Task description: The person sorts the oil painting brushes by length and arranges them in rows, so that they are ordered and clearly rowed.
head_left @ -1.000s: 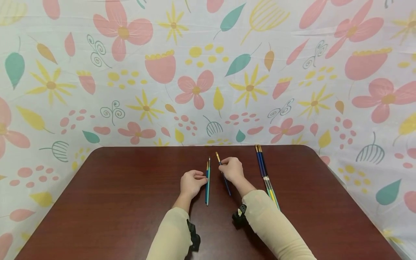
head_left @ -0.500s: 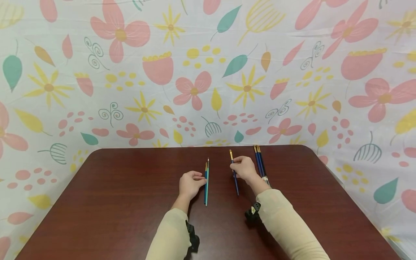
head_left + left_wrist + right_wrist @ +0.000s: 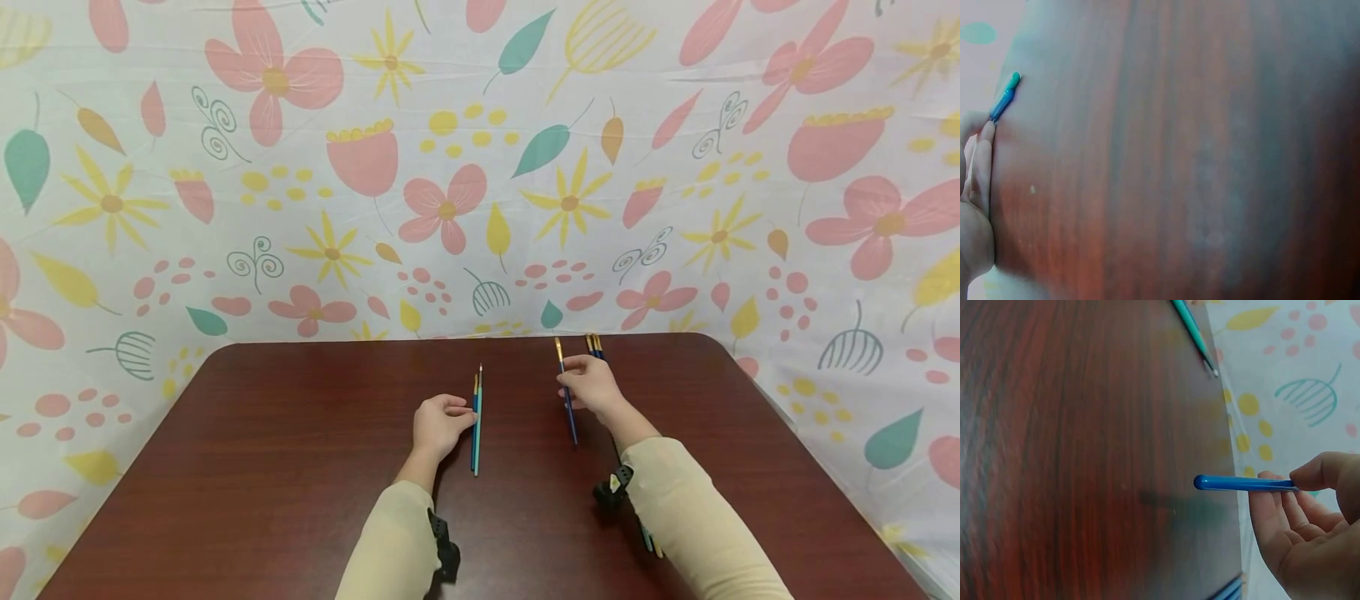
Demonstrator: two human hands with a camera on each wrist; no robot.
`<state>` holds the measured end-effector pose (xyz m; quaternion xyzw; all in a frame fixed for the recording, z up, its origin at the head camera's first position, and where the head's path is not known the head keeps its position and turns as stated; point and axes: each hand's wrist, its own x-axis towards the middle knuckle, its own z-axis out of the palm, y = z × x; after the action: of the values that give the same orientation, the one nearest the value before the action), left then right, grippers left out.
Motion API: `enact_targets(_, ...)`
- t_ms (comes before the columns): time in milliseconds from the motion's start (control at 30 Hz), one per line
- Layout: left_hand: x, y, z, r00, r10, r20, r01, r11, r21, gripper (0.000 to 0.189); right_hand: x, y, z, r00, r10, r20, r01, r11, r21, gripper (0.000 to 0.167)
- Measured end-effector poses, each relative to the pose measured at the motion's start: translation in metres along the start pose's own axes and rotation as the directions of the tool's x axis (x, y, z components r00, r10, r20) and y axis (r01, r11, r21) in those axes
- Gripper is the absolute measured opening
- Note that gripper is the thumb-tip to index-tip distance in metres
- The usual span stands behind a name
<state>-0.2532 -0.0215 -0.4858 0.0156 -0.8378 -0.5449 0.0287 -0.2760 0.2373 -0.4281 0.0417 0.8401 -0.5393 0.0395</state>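
Note:
My right hand point(image 3: 592, 387) pinches a blue paintbrush point(image 3: 571, 421) between thumb and fingers, bristles pointing away. In the right wrist view the rounded handle end of this paintbrush point(image 3: 1235, 483) hangs over the table, with its shadow beneath. At mid-table my left hand point(image 3: 440, 429) holds two paintbrushes lying side by side, a light teal one point(image 3: 477, 458) and a blue one point(image 3: 473, 450), between its fingertips. The left wrist view shows only their handle ends point(image 3: 1009, 94) past the fingers.
More paintbrushes point(image 3: 594, 346) lie in a line at the right, partly hidden under my right arm; several handle ends point(image 3: 651, 540) show by the sleeve. The brown wooden table point(image 3: 300, 467) meets a flowered cloth point(image 3: 375, 250) along its far edge.
My right hand has carried the blue paintbrush to the right, away from the two middle paintbrushes and toward the line at the right. The left hand has stayed in place.

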Motion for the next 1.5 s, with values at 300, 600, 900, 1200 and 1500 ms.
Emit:
enact_targets(300,0.0,-0.001,0.0,1.0,0.002,-0.006,-0.002,1.0,0.002,0.025,0.002,0.006,-0.023,0.999,-0.004,0.04,0.004,1.0,-0.006,0.049)
enact_targets(600,0.001,0.0,0.0,1.0,-0.003,-0.002,0.003,1.0,-0.004,0.025,0.004,0.011,-0.042,1.0,0.002,0.0,-0.002,0.999,-0.043,0.048)
enact_targets(900,0.003,-0.001,0.001,1.0,0.012,0.0,-0.012,1.0,0.004,0.026,0.016,0.023,-0.058,0.997,0.046,-0.065,-0.051,0.995,-0.081,0.048)
enact_targets(1200,0.002,0.0,0.0,1.0,0.004,-0.001,-0.004,1.0,-0.007,0.025,0.029,0.031,-0.066,0.986,0.065,-0.155,-0.079,0.993,-0.087,0.042)
enact_targets(1500,0.004,-0.001,0.0,1.0,0.011,-0.003,-0.011,1.0,-0.011,0.026,0.039,0.035,-0.075,0.961,0.141,-0.238,-0.155,0.987,-0.039,0.042)
